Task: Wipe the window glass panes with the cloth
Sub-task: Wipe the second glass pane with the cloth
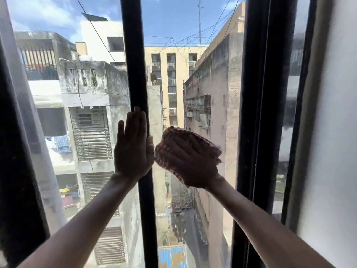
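Observation:
A red-and-white striped cloth is pressed flat against the middle glass pane under my right hand, whose fingers are spread over it. My left hand lies flat and open on the left glass pane, its thumb against the black centre mullion. Both arms reach up from the bottom of the view.
A thick black frame post bounds the middle pane on the right, with a narrow pane and a white wall beyond. A dark frame edges the left. Buildings and a lane show far below through the glass.

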The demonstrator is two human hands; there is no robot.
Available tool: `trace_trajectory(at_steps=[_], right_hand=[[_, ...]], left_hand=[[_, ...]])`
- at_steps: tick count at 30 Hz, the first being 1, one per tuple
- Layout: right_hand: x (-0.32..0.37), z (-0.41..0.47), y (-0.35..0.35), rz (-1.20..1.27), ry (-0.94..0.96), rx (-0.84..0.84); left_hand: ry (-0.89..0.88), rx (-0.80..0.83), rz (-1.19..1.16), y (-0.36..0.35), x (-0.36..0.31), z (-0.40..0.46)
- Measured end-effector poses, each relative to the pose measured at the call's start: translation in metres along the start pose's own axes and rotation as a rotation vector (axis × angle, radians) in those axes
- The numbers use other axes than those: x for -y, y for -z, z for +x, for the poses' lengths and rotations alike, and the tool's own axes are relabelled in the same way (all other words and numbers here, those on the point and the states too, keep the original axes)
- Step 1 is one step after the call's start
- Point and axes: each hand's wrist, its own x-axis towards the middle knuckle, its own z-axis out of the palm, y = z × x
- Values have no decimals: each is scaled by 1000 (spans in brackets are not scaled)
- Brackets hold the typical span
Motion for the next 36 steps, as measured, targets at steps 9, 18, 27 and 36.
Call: trace_trajectory(at_steps=[9,18,27,36], right_hand=[[-25,100,7,49,-944,-223],[37,-3,-14,67,-233,-49],[22,-15,-10,147,-485,-30],[11,-9,-8,66,-834,-102]], left_hand=[[18,-38,21,-4,-1,0],[-6,9,47,2,1,1],[5,-20,20,-2,1,-3],[19,1,-15,-6,-2,-2]])
